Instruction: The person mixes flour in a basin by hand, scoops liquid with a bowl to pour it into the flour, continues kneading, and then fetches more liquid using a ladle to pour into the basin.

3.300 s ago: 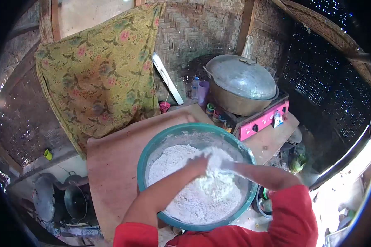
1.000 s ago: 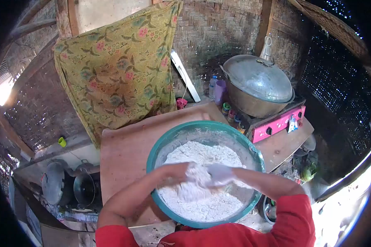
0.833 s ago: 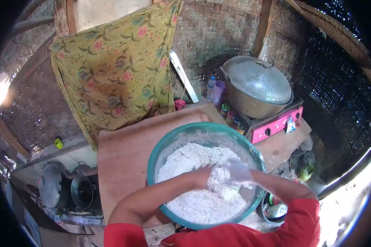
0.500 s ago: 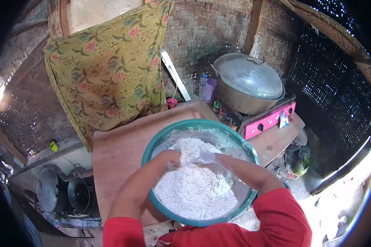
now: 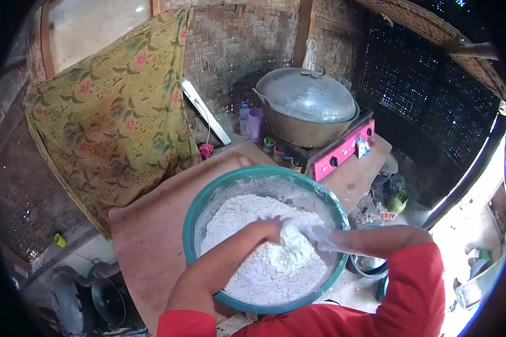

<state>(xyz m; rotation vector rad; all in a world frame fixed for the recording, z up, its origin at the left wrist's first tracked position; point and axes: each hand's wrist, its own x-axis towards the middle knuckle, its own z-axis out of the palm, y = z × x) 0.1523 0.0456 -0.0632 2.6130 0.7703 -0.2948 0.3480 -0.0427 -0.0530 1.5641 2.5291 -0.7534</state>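
A wide green basin (image 5: 192, 210) holds a large heap of white, crumbly flour (image 5: 247, 264). Both of my hands are in it, close together a little right of the middle. My left hand (image 5: 270, 228) reaches in from the left, its fingers bent down into the flour and mostly hidden. My right hand (image 5: 314, 235) comes from the right and looks white, whether from flour or a thin glove I cannot tell. Its fingers are blurred and sunk in the loose flour between the hands.
The basin stands on a brown wooden tabletop (image 5: 146, 247). Behind it, a large lidded pot (image 5: 309, 121) sits on a pink stove (image 5: 343, 153). A purple cup (image 5: 255, 124) and bottle (image 5: 244, 119) stand beside the pot. A patterned cloth (image 5: 115, 121) hangs at left; dark pans (image 5: 108, 300) lie below.
My hands have moved from the far part of the flour towards the middle right of the basin. Flour is pushed up between them. The whole view has shifted to the right.
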